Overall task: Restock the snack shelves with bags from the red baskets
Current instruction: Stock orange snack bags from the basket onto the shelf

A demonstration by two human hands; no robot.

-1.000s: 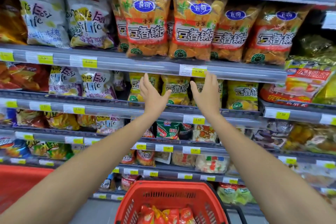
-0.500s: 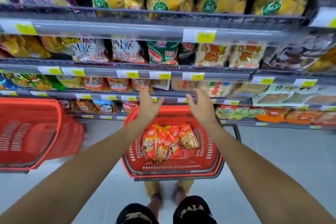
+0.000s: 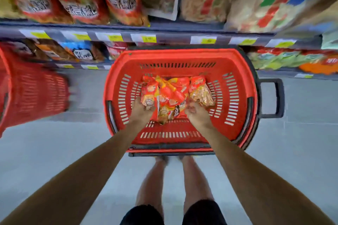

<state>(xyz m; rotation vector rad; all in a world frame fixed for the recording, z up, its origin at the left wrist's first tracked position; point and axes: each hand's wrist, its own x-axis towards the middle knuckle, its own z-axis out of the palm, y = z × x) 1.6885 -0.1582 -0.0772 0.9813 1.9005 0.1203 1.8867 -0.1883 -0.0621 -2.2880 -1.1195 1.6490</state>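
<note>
Pick-up step: crinkly red-and-orange foil snack bags [image 3: 172, 93] lie heaped in the slotted plastic red basket [image 3: 236, 71] on the floor [image 3: 301, 133]. The left hand [image 3: 141, 110] curls round the leftmost bag [image 3: 149, 91]. The right hand [image 3: 199, 115] meets the rightmost bag [image 3: 201, 91] with curled fingers, blur hiding any pinch. Next, probably: firm grips, a lift clear, then finding the matching shelf [image 3: 173, 30]. A second red basket [image 3: 33, 87] stands left.

Shop aisle: snack shelves [image 3: 164, 29] with price tags [image 3: 149, 39] (yellow), red basket [image 3: 236, 71].
</note>
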